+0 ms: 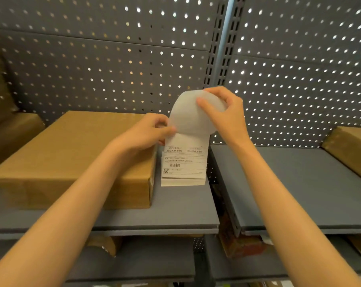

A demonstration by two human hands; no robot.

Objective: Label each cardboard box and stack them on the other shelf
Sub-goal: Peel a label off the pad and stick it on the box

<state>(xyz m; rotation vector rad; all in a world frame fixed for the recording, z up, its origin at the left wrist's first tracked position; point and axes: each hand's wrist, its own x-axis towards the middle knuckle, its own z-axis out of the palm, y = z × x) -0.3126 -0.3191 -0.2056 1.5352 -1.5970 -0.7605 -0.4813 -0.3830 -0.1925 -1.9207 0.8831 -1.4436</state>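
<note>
Two bare hands meet above a stack of shipping labels (182, 179) that lies on the left shelf board (105, 216), just right of one large cardboard box (72, 154). The right hand (225, 112) pinches the curled-back sheet (191, 114) between thumb and fingers; this sheet is white, smooth and bowed into a rounded arch, blurred at its edge. The left hand (152, 129) pinches at the sheet's lower left edge, fingers curled close together. Below the arch, one flat printed label (184, 156) shows rows of small text, one barcode and one QR code; the stack under it is a thin rectangular pad of white paper. The box is plain brown, flat-topped and oblong, with a matte surface. Three more brown cardboard boxes show partly: two at the far left (12, 129), one stacked on the other, and one at the far right (351, 148) on the right shelf board (299, 193). Both boards are grey and matte, backed by grey perforated metal panels (113, 65) dotted with round holes.
</note>
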